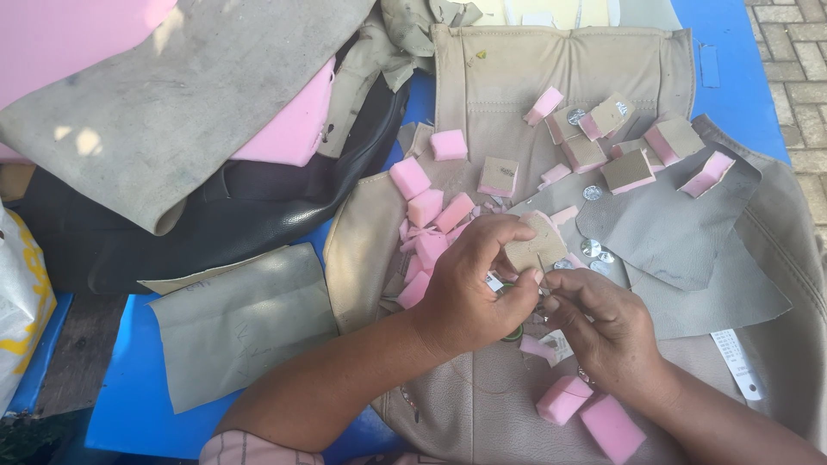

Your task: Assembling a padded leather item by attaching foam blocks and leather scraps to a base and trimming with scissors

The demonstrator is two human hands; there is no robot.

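1. A small tan-covered foam block [536,245] sits pinched in the left hand [474,288], raised above the beige cover [482,77].
2. The right hand [603,331] is just below it — fingertips closed on something thin against the block; I cannot tell what.
3. Loose pink foam cubes [426,207] lie left of both hands, silver discs [591,248] right — all on the blue counter [129,387].

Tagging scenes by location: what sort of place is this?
Probably an outdoor upholstery workbench: a blue table in sunlight beside brick paving, heaped with beige leatherette covers and cut pink foam blocks. The left hand holds one covered block.
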